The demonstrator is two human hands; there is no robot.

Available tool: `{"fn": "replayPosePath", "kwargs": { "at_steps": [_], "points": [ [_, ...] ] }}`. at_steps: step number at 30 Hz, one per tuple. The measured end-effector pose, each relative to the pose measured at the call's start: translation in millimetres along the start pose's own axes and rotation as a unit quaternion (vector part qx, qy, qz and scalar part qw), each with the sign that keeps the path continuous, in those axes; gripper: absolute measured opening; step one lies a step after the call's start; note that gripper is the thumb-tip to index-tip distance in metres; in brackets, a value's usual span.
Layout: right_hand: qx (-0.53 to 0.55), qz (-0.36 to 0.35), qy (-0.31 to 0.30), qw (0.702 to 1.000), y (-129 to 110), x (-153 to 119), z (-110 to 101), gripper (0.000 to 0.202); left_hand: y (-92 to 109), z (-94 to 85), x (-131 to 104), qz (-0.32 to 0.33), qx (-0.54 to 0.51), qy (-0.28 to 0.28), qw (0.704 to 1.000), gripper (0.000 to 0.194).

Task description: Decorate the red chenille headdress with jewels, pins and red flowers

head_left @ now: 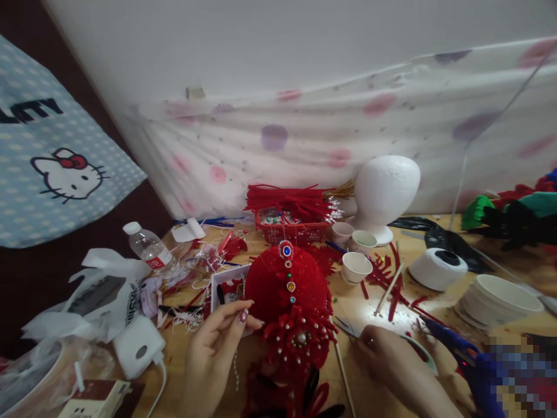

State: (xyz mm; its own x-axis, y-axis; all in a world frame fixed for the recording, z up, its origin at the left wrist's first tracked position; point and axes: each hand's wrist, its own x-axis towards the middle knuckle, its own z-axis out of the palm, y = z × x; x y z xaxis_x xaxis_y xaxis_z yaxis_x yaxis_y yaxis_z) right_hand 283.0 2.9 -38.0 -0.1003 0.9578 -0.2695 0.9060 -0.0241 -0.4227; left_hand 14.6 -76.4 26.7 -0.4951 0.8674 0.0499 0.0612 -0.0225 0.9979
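My left hand (217, 348) is at the left of a red rounded headpiece (272, 281), with thumb and fingertips brought together in a pinch. What they hold, if anything, is too small to make out. Just under that hand hangs a thin string of white beads (237, 371); I cannot tell where its upper end goes. A strip of jewelled ornaments (290, 286) runs down the headpiece to a red flower (300, 334) with pearl tips. To the right, my right hand (387, 354) is closed around scissors (346, 328), their blades pointing left toward the flower.
Behind the headpiece stand a red basket (296, 233) of red stems and a white foam head (387, 191). Small white cups (357, 267), a thread cone (437, 268) and a blue glue gun (467, 360) are on the right. A water bottle (150, 252) and white adapter (139, 348) stand left.
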Motion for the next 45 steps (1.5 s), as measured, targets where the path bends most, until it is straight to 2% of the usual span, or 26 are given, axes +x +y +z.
{"fn": "replayPosePath", "kwargs": {
  "at_steps": [4,6,7,10,14,16,20,26,39,45],
  "points": [
    [0.095,-0.031,0.036,0.994,10.7,-8.3,-14.6,0.028,-7.6,-3.1,1.4,-0.003,-0.011,0.013,1.000,0.024],
    [0.200,-0.078,0.043,0.976,13.2,-13.2,-24.1,0.029,-7.9,-4.5,6.7,0.001,-0.002,0.018,1.000,0.025],
    [0.265,-0.103,0.050,0.957,11.6,-15.3,-29.6,0.031,-6.3,-4.7,10.5,0.006,0.006,0.017,1.000,0.026],
    [0.423,-0.160,0.087,0.888,-6.4,-18.1,-48.9,0.034,4.3,-3.3,25.0,0.037,0.041,-0.010,0.998,0.027],
    [0.456,-0.237,0.131,0.847,-42.7,-8.3,-69.1,0.026,16.9,2.0,42.9,0.058,0.092,-0.085,0.990,0.021],
    [0.470,-0.262,0.121,0.834,-55.5,1.1,-71.1,0.024,16.7,5.0,48.7,0.080,0.115,-0.112,0.984,0.015],
    [0.486,-0.275,0.060,0.828,-67.3,18.6,-60.8,0.023,9.5,9.9,55.3,0.148,0.149,-0.132,0.969,0.008],
    [0.504,-0.282,0.019,0.816,-77.6,30.2,-41.6,0.019,4.7,15.7,57.6,0.140,0.147,-0.162,0.966,0.012],
    [0.523,-0.273,0.017,0.807,-84.8,32.3,-39.1,0.015,-3.3,25.3,53.3,0.165,0.106,-0.146,0.970,0.025],
    [0.535,-0.268,0.003,0.801,-85.1,34.6,-38.7,0.015,-5.8,24.2,52.2,0.185,0.099,-0.153,0.966,0.026]
  ]
}}
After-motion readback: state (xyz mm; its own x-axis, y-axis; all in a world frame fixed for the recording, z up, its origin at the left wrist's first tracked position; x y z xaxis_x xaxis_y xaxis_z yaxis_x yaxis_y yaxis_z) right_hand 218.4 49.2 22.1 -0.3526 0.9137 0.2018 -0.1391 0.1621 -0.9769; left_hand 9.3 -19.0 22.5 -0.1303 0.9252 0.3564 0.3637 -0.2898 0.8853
